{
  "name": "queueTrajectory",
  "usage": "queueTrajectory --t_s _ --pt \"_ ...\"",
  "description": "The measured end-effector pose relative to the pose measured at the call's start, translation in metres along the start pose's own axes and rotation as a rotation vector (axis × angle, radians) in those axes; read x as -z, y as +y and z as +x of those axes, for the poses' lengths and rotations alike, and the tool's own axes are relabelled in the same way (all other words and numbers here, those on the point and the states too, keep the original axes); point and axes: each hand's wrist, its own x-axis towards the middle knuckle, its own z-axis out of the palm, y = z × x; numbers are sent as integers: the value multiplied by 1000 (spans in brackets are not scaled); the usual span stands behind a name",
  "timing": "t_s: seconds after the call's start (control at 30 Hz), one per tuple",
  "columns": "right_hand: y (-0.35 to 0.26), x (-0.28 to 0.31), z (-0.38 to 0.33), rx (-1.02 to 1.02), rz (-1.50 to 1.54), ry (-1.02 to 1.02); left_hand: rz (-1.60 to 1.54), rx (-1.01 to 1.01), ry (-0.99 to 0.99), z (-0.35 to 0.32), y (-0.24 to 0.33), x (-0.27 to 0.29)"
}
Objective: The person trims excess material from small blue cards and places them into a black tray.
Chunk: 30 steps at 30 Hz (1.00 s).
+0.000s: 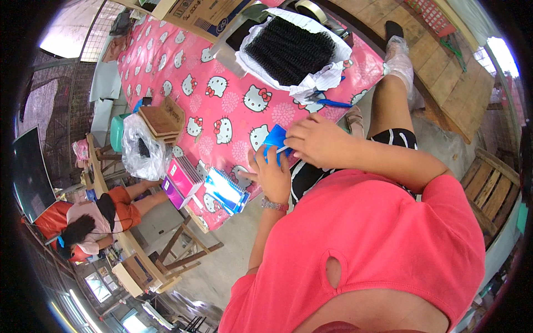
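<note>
Close in front of my body, both hands meet over a small glossy blue packet or folded card (276,135), whose kind I cannot make out. My left hand (273,173), with a bracelet at the wrist, has its fingers closed around the blue piece. From the right, my right hand (315,139) pinches its edge, where a thin white strip (283,149) shows between the hands. A stack of blue-and-white packets (226,190) lies left of my left hand. Beside it stand pink and purple boxes (184,176).
The table has a pink cat-print cover (205,119). Black curly fibre (290,50) lies on white paper at its far side, near blue-handled pliers or scissors (335,103). A cardboard box (202,16), brown wooden blocks (161,119) and a plastic bag (139,147) sit around. Another person (100,222) is at left.
</note>
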Motion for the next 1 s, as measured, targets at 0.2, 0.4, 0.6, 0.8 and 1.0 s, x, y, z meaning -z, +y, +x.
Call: queueTrajectory --t_s 0.2,0.4,0.6,0.8,1.0 --pt "-3 -16 19 -176 -121 -474 -247 48 -56 -2 -6 -6" --pt "-18 -3 20 -134 -115 -342 -272 28 -18 -6 -13 -11" --pt "-8 -16 21 -132 -102 -286 -275 60 -67 -7 -16 -13" --pt "3 -32 23 -205 -137 -590 -250 46 -17 0 -6 -10" --pt "-8 -15 16 -80 -149 -110 -257 47 -40 -4 -10 -13"
